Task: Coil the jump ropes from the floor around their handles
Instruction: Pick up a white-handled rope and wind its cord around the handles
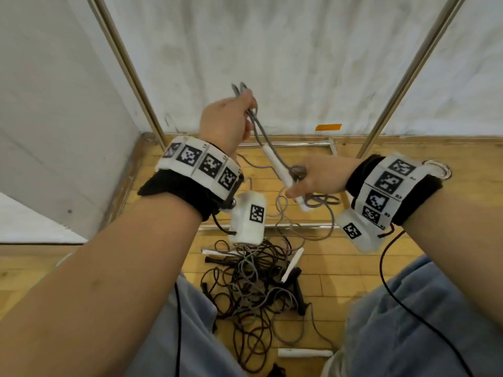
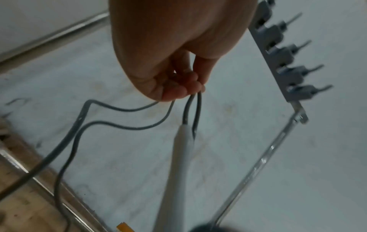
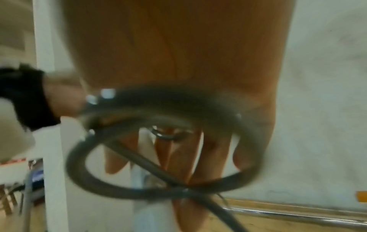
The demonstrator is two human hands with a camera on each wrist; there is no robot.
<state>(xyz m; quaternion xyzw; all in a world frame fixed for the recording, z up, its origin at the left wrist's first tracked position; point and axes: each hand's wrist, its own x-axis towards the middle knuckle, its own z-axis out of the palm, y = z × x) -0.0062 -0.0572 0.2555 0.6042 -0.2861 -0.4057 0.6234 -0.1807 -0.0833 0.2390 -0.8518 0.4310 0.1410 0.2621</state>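
A grey jump rope (image 1: 262,134) stretches between my two hands above the wooden floor. My left hand (image 1: 245,104), raised at centre, pinches several grey strands (image 2: 193,108) between thumb and fingertips (image 2: 178,91). My right hand (image 1: 296,186) grips the white handle (image 1: 283,172) lower right, with grey loops (image 1: 299,170) bunched at its fingers. In the right wrist view the blurred grey loops (image 3: 158,158) cross in front of the fingers (image 3: 180,157) lying along the handle (image 3: 147,211). The handle (image 2: 181,150) hangs just below my left fingertips in the left wrist view.
A tangled pile of dark and grey ropes (image 1: 253,292) lies on the floor between my knees, with black handles (image 1: 298,292) and loose white handles (image 1: 304,352) among it. Metal poles (image 1: 128,66) and white sheeting enclose the back. Frame bars (image 1: 294,144) lie on the floor.
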